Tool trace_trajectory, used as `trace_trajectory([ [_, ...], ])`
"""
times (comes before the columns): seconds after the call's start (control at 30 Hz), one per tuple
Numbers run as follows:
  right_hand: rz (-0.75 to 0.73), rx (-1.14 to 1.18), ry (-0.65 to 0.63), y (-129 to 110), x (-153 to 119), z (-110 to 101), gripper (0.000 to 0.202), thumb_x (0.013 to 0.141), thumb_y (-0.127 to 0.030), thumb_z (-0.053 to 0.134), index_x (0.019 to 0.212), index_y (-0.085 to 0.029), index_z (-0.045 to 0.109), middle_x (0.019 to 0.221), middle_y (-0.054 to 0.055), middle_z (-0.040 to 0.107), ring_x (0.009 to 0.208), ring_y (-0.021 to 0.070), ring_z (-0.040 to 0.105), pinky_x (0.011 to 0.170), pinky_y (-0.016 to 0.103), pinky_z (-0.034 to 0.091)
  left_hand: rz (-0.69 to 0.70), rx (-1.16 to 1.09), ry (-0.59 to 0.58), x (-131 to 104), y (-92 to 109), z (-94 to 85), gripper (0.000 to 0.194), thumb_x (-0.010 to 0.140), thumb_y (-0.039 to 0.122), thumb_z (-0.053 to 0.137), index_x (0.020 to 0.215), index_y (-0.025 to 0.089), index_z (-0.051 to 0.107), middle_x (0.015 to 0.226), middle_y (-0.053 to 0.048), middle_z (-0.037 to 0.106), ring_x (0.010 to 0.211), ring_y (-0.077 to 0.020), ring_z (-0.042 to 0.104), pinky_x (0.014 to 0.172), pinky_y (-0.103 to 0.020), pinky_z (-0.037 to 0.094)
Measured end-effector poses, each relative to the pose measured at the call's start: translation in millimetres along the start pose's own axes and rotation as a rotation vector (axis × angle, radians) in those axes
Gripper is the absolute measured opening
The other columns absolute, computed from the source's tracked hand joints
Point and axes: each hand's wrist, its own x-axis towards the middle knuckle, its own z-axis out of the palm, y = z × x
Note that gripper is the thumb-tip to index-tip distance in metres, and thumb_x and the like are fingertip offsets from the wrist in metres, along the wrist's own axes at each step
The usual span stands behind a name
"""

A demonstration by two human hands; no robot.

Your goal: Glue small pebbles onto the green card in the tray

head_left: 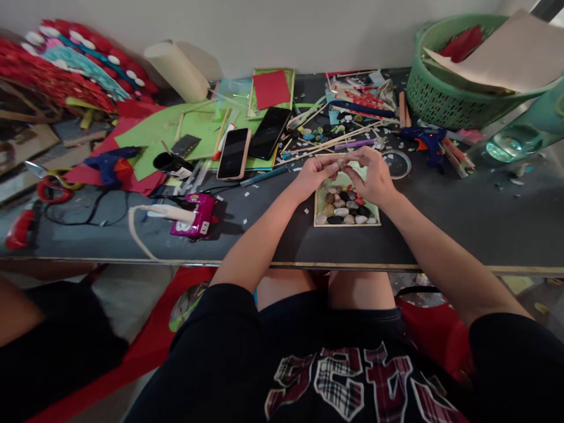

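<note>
1 head view, forward-down over desk point(471, 220)

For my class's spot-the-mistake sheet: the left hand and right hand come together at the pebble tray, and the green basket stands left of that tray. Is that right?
Not quite: the green basket stands right of the pebble tray, as the head view shows.

A dark grey, flat-topped table point(440, 235) with a pale front edge carries a shallow, pale-green square tray point(373, 205) near that edge. Left of the tray lie small white paper scraps point(245, 221) and a glossy magenta plastic device point(203, 215). To the right sit a blue-and-orange plastic glue gun point(429, 141) and a round green perforated plastic basket point(440, 97).
</note>
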Motion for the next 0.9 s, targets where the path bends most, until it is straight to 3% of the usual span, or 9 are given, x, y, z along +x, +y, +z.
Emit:
trace_trajectory([
  [0.27, -0.03, -0.023, 0.015, -1.9, 2.1, -1.0, 0.043, 0.105, -0.037, 0.054, 0.144, -0.027, 0.039, 0.124, 0.009, 0.067, 0.107, 0.0241, 0.073, 0.093, 0.048, 0.063, -0.006, 0.038, 0.003, -0.5, 5.2, 3.1, 0.063, 0.072, 0.073, 0.083, 0.101, 0.017, 0.083, 0.092, -0.005, 0.078, 0.063, -0.0061, 0.054, 0.062, -0.021, 0.045],
  [0.67, -0.011, 0.007, 0.014, -3.0, 1.7, -1.3, 0.042, 0.105, -0.035, 0.054, 0.144, -0.027, 0.038, 0.125, 0.01, 0.066, 0.111, 0.026, 0.072, 0.094, 0.05, 0.062, 0.007, 0.025, -0.005, 1.4, 0.9, 1.2, 0.066, 0.075, 0.07, 0.083, 0.11, 0.014, 0.081, 0.097, -0.009, 0.079, 0.068, -0.0094, 0.06, 0.063, -0.024, 0.047],
  [0.9, 0.0, -0.023, 0.015, -4.2, 1.5, -0.8, 0.04, 0.105, -0.033, 0.053, 0.141, -0.027, 0.037, 0.124, 0.011, 0.067, 0.108, 0.0261, 0.072, 0.091, 0.05, 0.063, 0.0, 0.028, -0.009, 0.7, 1.4, 0.8, 0.063, 0.074, 0.07, 0.083, 0.109, 0.017, 0.082, 0.093, -0.006, 0.078, 0.064, -0.0064, 0.055, 0.063, -0.022, 0.046],
])
